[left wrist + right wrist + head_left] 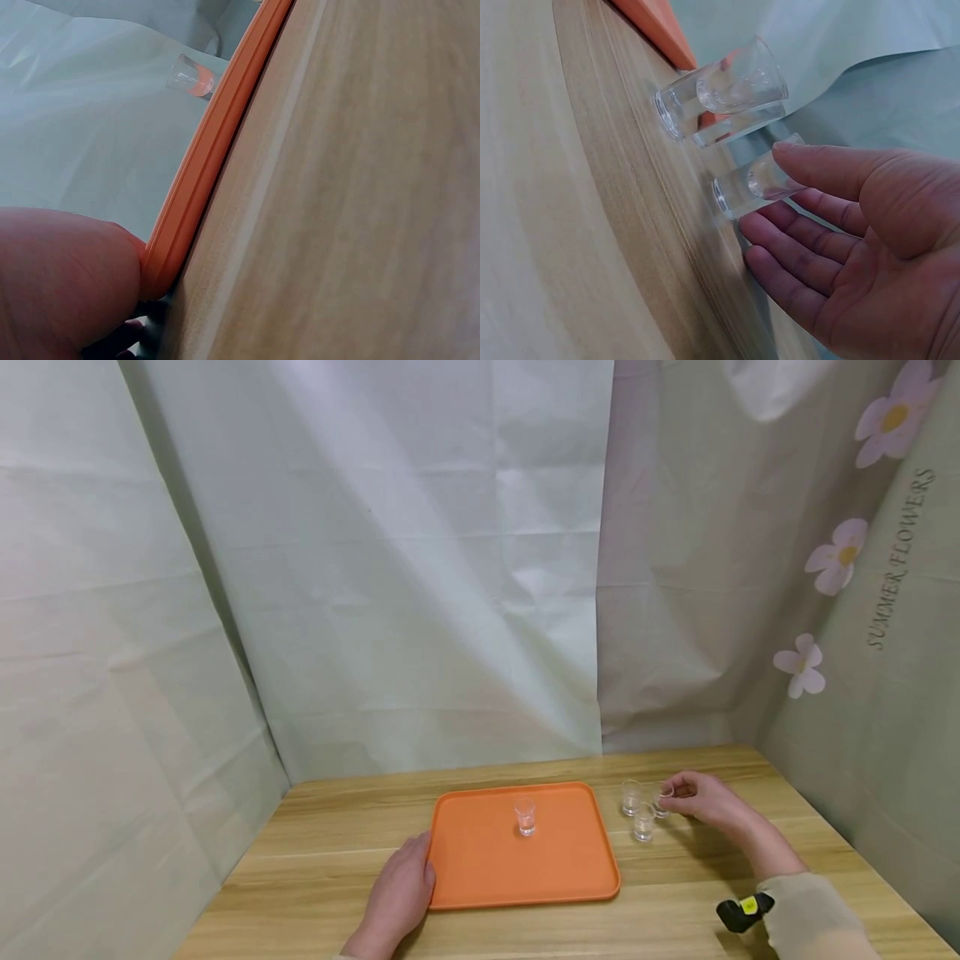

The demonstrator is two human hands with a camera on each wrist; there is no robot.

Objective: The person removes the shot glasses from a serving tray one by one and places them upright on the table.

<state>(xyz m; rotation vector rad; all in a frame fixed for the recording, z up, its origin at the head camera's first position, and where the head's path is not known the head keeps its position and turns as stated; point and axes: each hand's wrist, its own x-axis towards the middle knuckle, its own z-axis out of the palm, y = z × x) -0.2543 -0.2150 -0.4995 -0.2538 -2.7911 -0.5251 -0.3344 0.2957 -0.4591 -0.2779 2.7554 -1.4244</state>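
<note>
Our right hand [708, 802] pinched a small clear tapered glass [735, 193], and, we judged, a low leftward swing could topple two matching clear glasses [631, 798] [643, 825] just left of that pinch, while our left hand [401, 881] gripped the orange rectangular plastic-looking tray [495, 872] farther left.

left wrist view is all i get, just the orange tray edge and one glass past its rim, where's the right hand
Observer: The right hand is off to the right of the orange tray, its thumb at the rim of a small clear glass.

Operator: ok anything else standing near it

Observer: Yes, two more clear glasses stand upright on the wooden table, on the side of that glass toward the tray.
</note>
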